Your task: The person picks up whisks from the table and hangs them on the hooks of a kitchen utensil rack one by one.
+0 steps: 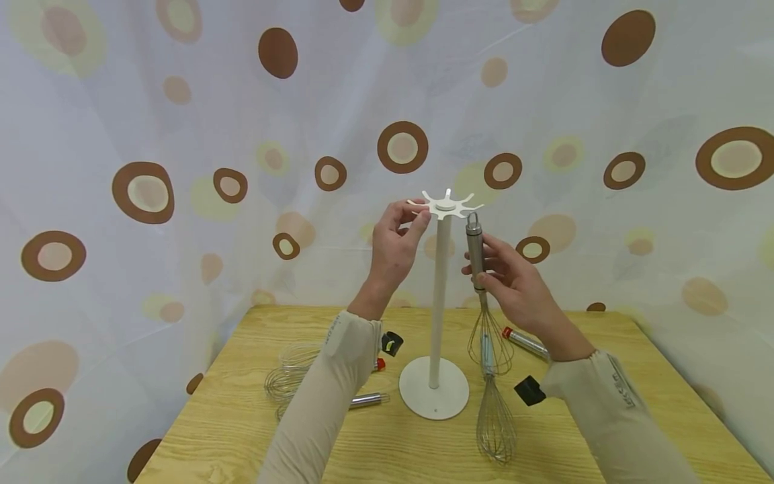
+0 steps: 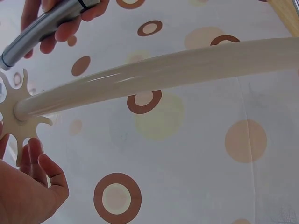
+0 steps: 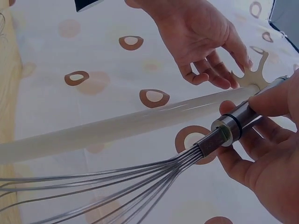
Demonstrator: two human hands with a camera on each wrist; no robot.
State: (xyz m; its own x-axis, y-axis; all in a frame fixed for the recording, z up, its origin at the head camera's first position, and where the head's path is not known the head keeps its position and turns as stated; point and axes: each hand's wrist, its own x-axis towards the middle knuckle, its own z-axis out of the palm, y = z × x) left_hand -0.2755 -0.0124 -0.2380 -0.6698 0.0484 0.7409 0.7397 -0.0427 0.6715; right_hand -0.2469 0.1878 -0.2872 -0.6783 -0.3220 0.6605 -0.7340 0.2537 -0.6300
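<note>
A white stand [image 1: 441, 289] with a round base and a star of curved hooks [image 1: 447, 206] on top rises from the table. My left hand [image 1: 396, 238] pinches the left side of that hook ring between thumb and fingers. On the other side of the pole, my right hand [image 1: 510, 279] grips a wire whisk [image 3: 240, 119] by its metal handle. This whisk hangs upright, wires down, its hanging loop [image 1: 473, 218] right by a hook at the ring's right edge. In the left wrist view, the whisk handle [image 2: 44, 30] slants close to the hook ring [image 2: 23, 126].
Another whisk [image 1: 496, 423] lies on the wooden table [image 1: 411, 457] right of the base. A handle with a red end [image 1: 526, 343] lies farther right. More whisks [image 1: 287, 380] lie at left, partly under my left sleeve. A patterned curtain [image 1: 351, 87] hangs behind.
</note>
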